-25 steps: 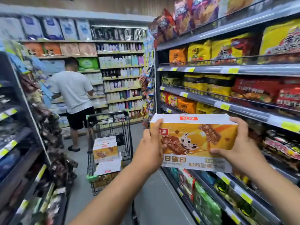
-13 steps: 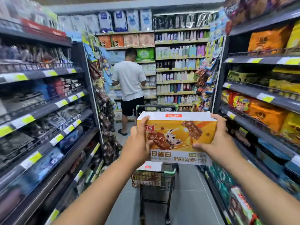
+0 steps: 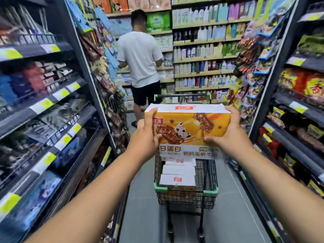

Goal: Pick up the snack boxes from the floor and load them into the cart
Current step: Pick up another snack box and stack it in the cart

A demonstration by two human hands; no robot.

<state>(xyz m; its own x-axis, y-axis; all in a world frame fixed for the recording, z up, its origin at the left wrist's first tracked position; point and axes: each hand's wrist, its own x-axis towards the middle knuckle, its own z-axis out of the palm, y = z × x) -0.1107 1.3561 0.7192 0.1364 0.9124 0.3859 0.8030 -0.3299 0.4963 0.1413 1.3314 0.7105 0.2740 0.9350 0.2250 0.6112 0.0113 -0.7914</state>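
I hold an orange and white snack box [image 3: 189,127] with a white top out in front of me at chest height. My left hand [image 3: 143,137] grips its left end, thumb on the front face. My right hand [image 3: 229,137] grips its right end the same way. Directly below and beyond the box stands a black wire cart [image 3: 208,174] with a green rim. Several white-topped snack boxes [image 3: 178,179] lie stacked inside it. The held box hides the cart's far half.
Stocked shelves [image 3: 52,106] line the aisle on the left and more shelves [image 3: 298,106] on the right, close to both arms. A person in a white shirt [image 3: 140,57] stands past the cart, facing the back shelf. Grey floor [image 3: 143,216] runs beside the cart.
The view has swung left until the cart lies straight ahead. The box, still in both hands, now sits above the cart, which looks closer.
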